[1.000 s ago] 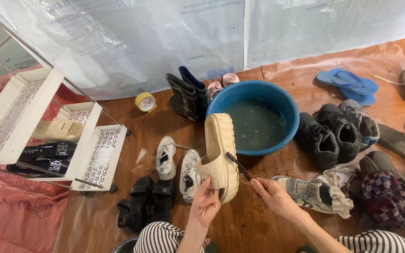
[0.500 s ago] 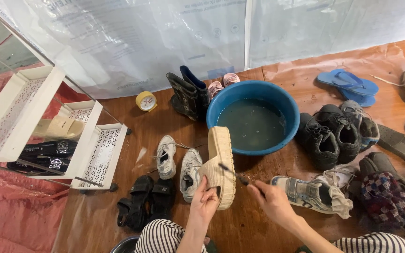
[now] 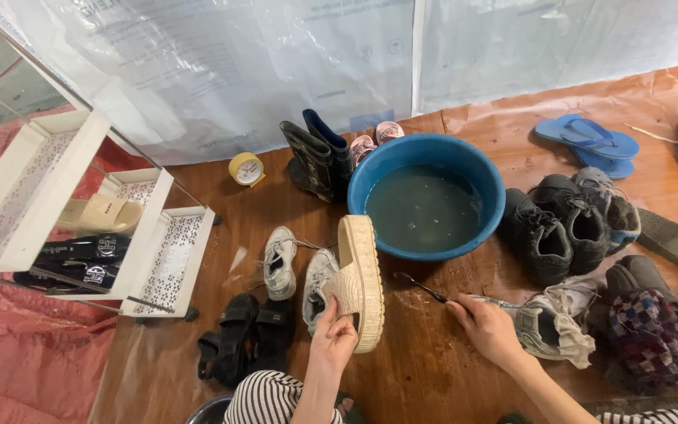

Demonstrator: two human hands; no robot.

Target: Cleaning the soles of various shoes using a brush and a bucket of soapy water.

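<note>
Both of our hands are busy just in front of the blue basin: our left hand is wrapped around the strap of a beige platform sandal, holding it on edge with its sole facing right, while our right hand is closed on a thin dark brush whose tip points at that sole, a little apart from it. We judge this to be a scrubbing step, with the brush drawn off the sole; the next move seems to call for bringing the bristles back against the ribbed edge, or dipping them in the murky water.

Going from largest down around the basin: a white shelf rack stands well to its left, holding a pale slide and dark sandals. 3 dark shoes crowd its right side, with a patterned shoe and a grey worn sneaker nearer us, touching our right wrist. Dark rubber boots stand at its back left. 2 blue flip-flops lie far right. 2 white sneakers and black sandals sit front left, close under the held sandal. A small yellow clock stands beyond the boots.
</note>
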